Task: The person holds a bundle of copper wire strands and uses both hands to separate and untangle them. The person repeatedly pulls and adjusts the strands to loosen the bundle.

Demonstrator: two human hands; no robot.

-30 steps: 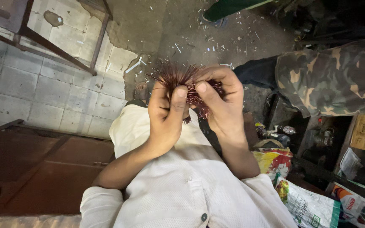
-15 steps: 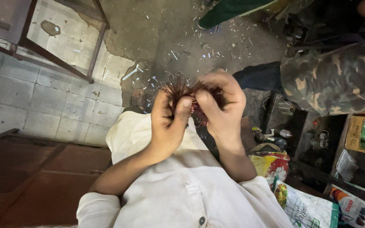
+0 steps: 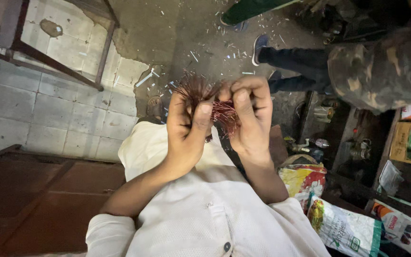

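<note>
We see our left hand (image 3: 185, 128) and right hand (image 3: 249, 116) both closed tight on a bunch of thin reddish copper wire strands (image 3: 210, 102), held up in front of our white shirt (image 3: 205, 214), above the grey floor littered with small bits (image 3: 205, 47).

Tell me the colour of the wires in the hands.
Reddish copper wires, seen best in the head view.
</note>
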